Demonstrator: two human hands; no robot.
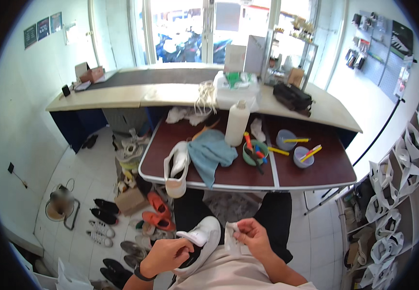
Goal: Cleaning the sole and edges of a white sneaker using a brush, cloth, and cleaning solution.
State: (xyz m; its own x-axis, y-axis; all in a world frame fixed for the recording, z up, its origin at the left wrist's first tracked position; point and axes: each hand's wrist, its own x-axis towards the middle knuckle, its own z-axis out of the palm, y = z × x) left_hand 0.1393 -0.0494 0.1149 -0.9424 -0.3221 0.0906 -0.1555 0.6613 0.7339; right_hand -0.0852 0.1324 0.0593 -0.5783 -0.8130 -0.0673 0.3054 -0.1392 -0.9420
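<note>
A white sneaker [209,235] rests on my lap, its toe pointing away from me and its tongue raised. My left hand [167,253], with a dark band on the wrist, is at the shoe's opening, fingers curled by the tongue; whether it grips anything is hidden. Pinched between thumb and fingers of my right hand [251,235] is a crumpled white cloth [232,239], just right of the sneaker. Another white shoe [176,170] lies at the near left edge of the dark red table [260,177], beside a blue-grey cloth [213,152].
Brushes stand in a green bowl [248,158]; two pale bowls [303,163] hold yellow-handled tools. A white plastic bottle [237,123] stands behind. Many shoes, including an orange pair [158,217], cover the floor at left. White bags [387,221] fill shelves at right.
</note>
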